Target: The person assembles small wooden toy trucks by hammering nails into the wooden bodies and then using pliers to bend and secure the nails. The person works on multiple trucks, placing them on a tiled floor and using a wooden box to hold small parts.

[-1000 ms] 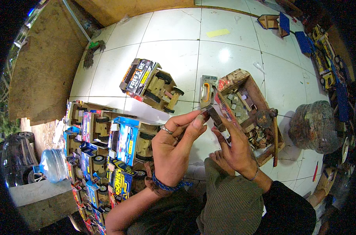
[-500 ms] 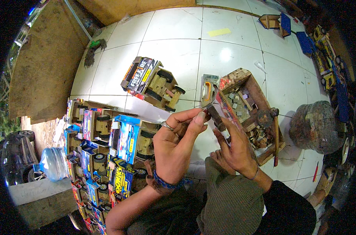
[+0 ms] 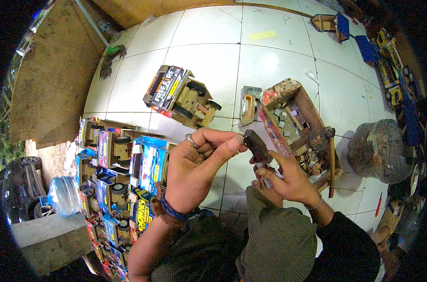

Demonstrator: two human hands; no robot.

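Note:
My right hand (image 3: 288, 181) is closed around the lower end of a dark, worn, blunt-ended piece (image 3: 256, 144). Its exact kind does not show; a pale bit is visible by the fingers. Thumb and forefinger of my left hand (image 3: 194, 164) are pinched together at the upper end of that dark piece. Whatever lies between them, if anything, is too small to make out. Beyond my hands, a wooden toy truck (image 3: 183, 96) with black wheels lies tipped on the tiled floor.
A wooden box (image 3: 288, 94) of small offcuts stands right of centre, with a hammer (image 3: 331, 164) across its edge. A handsaw (image 3: 250, 107) with an orange-edged handle lies beside it. Stacked toy trucks (image 3: 150, 164) fill the left. A dark round block (image 3: 377, 152) stands at right.
The dark piece has turned in my right hand, its upper end now nearer my left fingertips. My left hand has moved slightly left, and the right fingers have shifted lower.

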